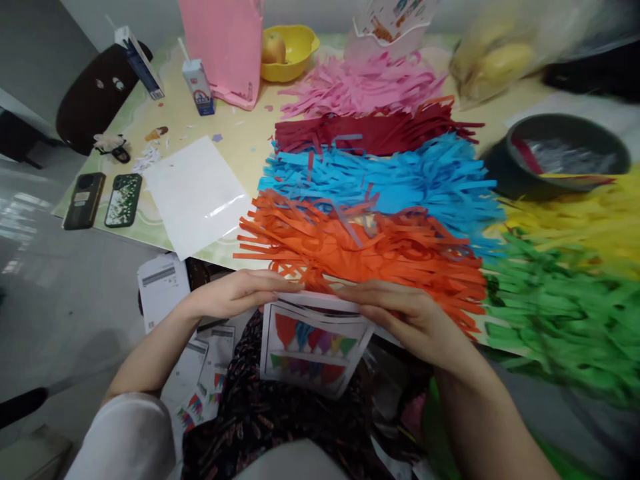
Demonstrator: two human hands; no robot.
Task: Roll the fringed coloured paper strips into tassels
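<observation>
My left hand [245,288] and my right hand [405,313] both grip the top edge of a small stack of white printed sheets [313,343] showing coloured bunting shapes, held over my lap at the table's near edge. The fingers of both hands are closed over the paper. Just beyond the hands lies a pile of orange paper strips [360,247], followed by blue strips [395,177], dark red strips [370,130] and pink strips [360,87]. Green strips [565,313] and yellow strips [575,217] lie to the right.
A blank white sheet [195,193] and two phones [103,200] lie at the left of the table. Two drink cartons [197,83], a pink bag [225,43], a yellow bowl [300,50] with an apple and a dark bowl [555,157] stand further back. Printed papers [163,287] lie below on the floor.
</observation>
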